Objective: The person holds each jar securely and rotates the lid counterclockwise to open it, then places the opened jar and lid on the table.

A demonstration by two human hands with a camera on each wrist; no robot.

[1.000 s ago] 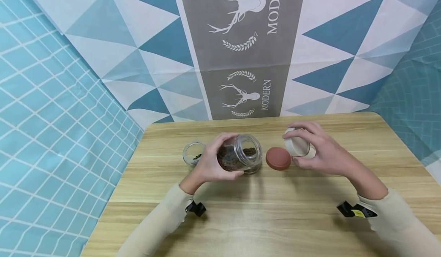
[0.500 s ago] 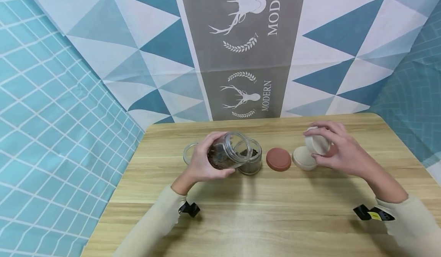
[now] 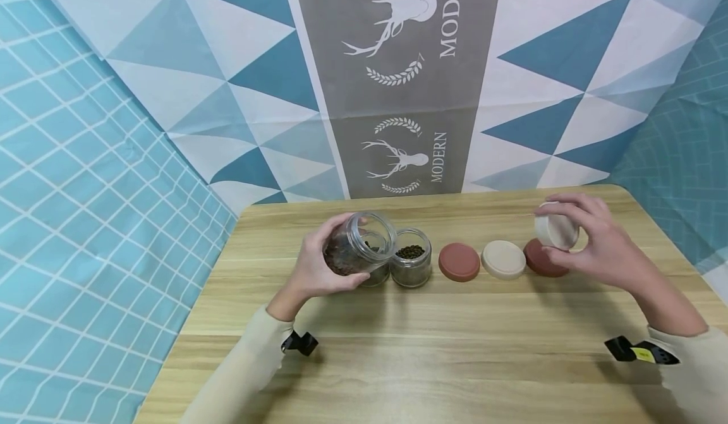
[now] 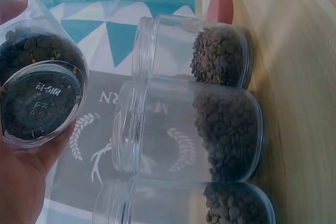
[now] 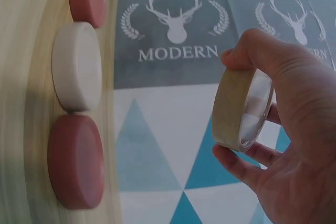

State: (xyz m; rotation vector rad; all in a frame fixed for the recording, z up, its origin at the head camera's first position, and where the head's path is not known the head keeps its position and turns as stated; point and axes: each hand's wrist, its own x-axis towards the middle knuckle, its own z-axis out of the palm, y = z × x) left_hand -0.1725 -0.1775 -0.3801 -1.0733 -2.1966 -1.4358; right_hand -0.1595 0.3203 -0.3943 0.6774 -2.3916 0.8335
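My left hand [image 3: 311, 263] grips a lidless glass jar [image 3: 343, 253] partly filled with dark brown pellets, tilted with its mouth to the right and raised above the table. Its round base [image 4: 41, 103] faces the left wrist camera. Under and beside it stand open glass jars, one in plain sight [image 3: 412, 275], another [image 3: 376, 278] partly covered by the held jar. A cream lid [image 3: 554, 228] is pinched at its rim between the thumb and fingers of my right hand [image 3: 600, 247], above the table. Its hollow inner side [image 5: 257, 106] faces my palm.
Three lids lie in a row right of the jars: a red one [image 3: 459, 262], a cream one [image 3: 503, 260] and another red one [image 3: 540, 261], close below the held lid. The wooden table [image 3: 421, 361] meets a patterned cloth backdrop [image 3: 398, 95] at its far edge.
My left hand has moved left with the tilted jar, uncovering the standing jar at right. My right hand has carried the cream lid rightward, past the cream lid on the table, over the second red one.
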